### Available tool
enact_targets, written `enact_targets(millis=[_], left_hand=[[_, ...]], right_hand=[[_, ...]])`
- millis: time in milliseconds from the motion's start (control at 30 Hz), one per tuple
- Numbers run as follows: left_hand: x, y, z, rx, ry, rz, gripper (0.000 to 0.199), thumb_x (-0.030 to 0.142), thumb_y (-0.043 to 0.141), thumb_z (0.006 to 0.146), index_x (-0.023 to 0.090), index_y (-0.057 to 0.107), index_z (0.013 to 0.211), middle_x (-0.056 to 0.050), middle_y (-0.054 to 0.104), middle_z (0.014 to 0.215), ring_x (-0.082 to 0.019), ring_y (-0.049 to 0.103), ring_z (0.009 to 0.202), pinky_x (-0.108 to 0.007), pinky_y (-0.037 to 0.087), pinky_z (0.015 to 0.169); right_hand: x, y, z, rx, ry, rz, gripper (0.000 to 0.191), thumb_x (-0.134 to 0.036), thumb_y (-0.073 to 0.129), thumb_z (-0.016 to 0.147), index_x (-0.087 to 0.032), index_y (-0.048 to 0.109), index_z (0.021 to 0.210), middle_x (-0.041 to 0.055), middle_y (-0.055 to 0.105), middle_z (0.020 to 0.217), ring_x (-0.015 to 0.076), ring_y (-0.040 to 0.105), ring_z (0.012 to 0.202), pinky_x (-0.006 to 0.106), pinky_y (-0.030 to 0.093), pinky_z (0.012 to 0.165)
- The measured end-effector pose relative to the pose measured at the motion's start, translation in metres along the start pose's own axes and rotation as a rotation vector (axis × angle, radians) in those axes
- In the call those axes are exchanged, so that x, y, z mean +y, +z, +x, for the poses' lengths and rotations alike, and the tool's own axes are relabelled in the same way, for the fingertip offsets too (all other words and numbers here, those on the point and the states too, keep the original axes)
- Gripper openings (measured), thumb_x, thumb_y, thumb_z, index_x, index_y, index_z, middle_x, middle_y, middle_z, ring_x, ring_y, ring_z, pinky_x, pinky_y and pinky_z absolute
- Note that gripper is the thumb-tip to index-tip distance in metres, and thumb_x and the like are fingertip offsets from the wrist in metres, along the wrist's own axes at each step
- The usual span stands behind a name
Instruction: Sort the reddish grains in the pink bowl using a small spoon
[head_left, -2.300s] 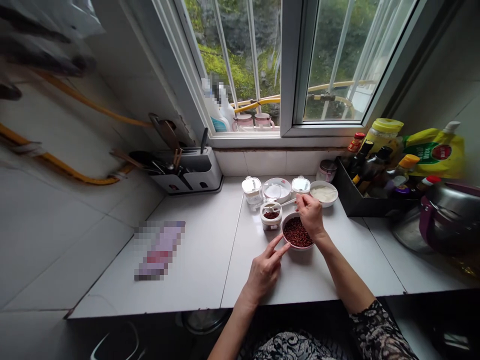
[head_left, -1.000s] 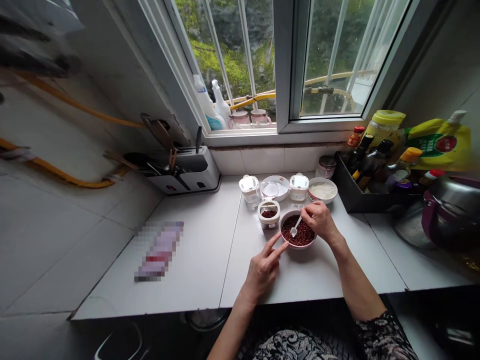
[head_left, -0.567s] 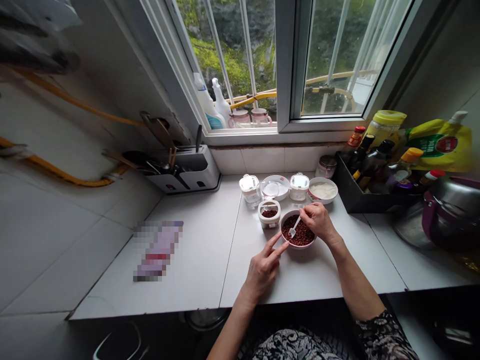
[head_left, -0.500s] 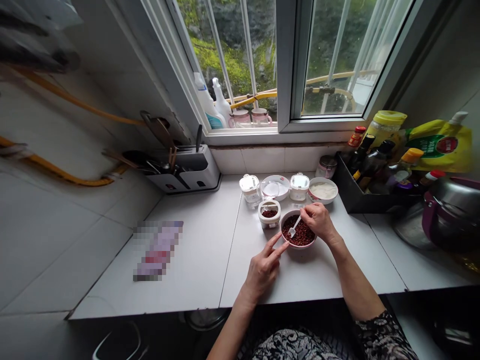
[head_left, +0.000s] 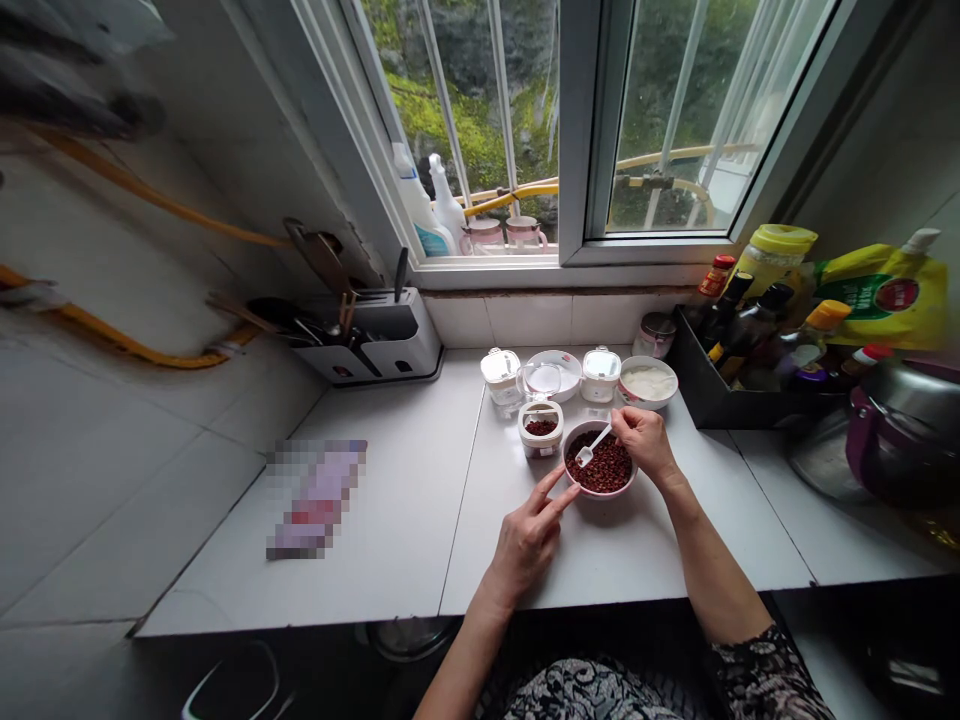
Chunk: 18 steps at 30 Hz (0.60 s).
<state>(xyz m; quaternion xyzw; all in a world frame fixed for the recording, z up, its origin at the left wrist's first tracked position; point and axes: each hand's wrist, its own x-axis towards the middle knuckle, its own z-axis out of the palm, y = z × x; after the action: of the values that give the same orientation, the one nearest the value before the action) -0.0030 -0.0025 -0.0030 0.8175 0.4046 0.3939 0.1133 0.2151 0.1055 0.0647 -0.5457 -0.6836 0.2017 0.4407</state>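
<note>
A round bowl [head_left: 609, 474] full of dark red beans stands on the white counter. My right hand [head_left: 643, 440] pinches the handle of a small white spoon [head_left: 594, 446], whose scoop is over the beans at the bowl's left part. Two spread fingers of my left hand [head_left: 531, 535] touch the bowl's near left rim; that hand holds nothing. Just left of the bowl is an open clear container [head_left: 540, 445] with some red beans in it.
Behind stand two white-lidded containers [head_left: 500, 372] [head_left: 601, 376], a white dish [head_left: 561, 366] and a bowl of white contents [head_left: 648, 382]. A utensil holder [head_left: 390, 345] is at the back left, a dark box [head_left: 720, 402] of bottles and a metal pot [head_left: 825, 455] at right.
My right hand has shifted slightly right and up with the spoon, which now lies more slanted and a little higher. My left hand remains at the bowl's rim.
</note>
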Motion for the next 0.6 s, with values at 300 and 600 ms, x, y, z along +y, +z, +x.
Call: enact_targets(millis=[300, 600], left_hand=[[0.000, 0.001, 0.000, 0.014, 0.002, -0.001, 0.071, -0.005, 0.042, 0.084, 0.029, 0.048, 0.146, -0.011, 0.050, 0.151, -0.012, 0.072, 0.093, -0.026, 0.060, 0.088], [-0.002, 0.002, -0.001, 0.000, -0.006, 0.016, 0.074, -0.005, 0.043, 0.081, 0.029, 0.048, 0.146, -0.011, 0.050, 0.151, -0.014, 0.072, 0.097, -0.026, 0.061, 0.086]], right_hand=[[0.001, 0.001, 0.000, -0.007, 0.024, 0.027, 0.045, -0.049, 0.050, 0.089, -0.022, 0.048, 0.052, -0.0022, 0.051, 0.045, 0.0117, 0.048, 0.046, 0.025, 0.037, 0.051], [-0.008, 0.004, 0.012, 0.122, 0.121, 0.166, 0.051, -0.058, 0.052, 0.088, -0.022, 0.055, 0.053, -0.0003, 0.055, 0.043, 0.0155, 0.056, 0.047, 0.027, 0.044, 0.055]])
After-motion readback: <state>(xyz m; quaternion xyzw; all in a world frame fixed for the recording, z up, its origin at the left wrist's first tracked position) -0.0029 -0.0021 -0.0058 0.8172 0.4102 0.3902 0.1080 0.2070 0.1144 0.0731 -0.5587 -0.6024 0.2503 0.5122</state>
